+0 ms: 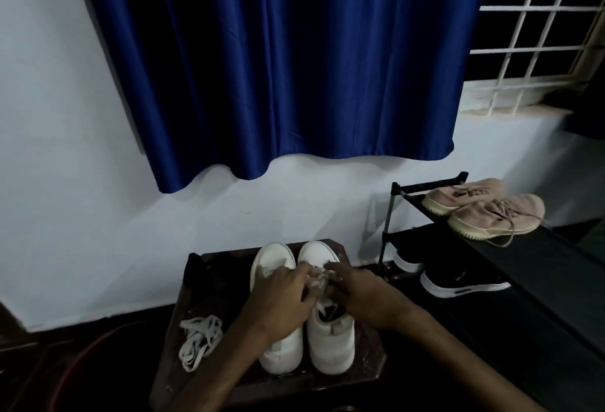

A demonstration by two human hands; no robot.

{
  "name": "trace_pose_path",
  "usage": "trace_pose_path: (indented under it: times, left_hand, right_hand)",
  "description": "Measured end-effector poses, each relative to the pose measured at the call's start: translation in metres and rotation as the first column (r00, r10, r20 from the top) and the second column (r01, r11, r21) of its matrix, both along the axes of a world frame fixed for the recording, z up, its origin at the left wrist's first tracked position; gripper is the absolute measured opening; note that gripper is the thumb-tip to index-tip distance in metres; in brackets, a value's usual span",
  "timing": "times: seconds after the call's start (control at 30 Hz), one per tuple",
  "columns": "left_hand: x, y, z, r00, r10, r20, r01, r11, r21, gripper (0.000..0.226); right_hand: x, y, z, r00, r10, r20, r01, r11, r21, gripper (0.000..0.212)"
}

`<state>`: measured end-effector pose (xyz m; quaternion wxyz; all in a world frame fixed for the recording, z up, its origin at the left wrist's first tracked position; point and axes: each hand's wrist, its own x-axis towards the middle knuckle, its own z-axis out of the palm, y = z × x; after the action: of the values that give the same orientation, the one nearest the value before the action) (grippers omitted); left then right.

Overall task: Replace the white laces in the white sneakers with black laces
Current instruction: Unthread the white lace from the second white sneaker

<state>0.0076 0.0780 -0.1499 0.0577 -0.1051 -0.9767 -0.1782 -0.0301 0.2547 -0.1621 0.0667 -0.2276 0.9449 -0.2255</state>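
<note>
Two white sneakers stand side by side, toes pointing away from me, on a small dark table (366,346). The left sneaker (278,346) is partly hidden under my left hand (284,293). The right sneaker (330,339) carries a white lace (319,282) across its tongue. My left hand and my right hand (357,293) meet over that lace, fingers curled and pinching it. A loose white lace (198,339) lies in a heap on the table's left part. No black lace shows in this dim view.
A black shoe rack (523,267) stands to the right, with beige sneakers (484,212) on top and black sneakers (458,280) below. A blue curtain (278,68) hangs on the white wall. A barred window (537,28) is at upper right.
</note>
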Motion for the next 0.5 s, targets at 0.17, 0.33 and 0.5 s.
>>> trace_pose_path:
  times: [0.17, 0.33, 0.5]
  left_hand:
    - [0.012, -0.002, 0.009, 0.983, -0.163, -0.091, 0.168, 0.984, 0.059, 0.023]
    - [0.003, -0.004, 0.011, 0.975, -0.222, 0.000, 0.221, 0.974, -0.054, 0.020]
    - [-0.007, -0.001, 0.013, 0.951, -0.309, -0.035, 0.300, 0.942, -0.153, 0.021]
  right_hand:
    - [0.003, 0.021, 0.017, 0.997, 0.065, -0.028, -0.068, 0.992, -0.108, 0.048]
    - [0.003, 0.029, 0.027, 0.930, 0.311, -0.195, -0.293, 0.949, 0.116, 0.028]
    - [0.002, 0.026, 0.024, 0.913, 0.311, -0.263, -0.222, 0.922, 0.317, 0.040]
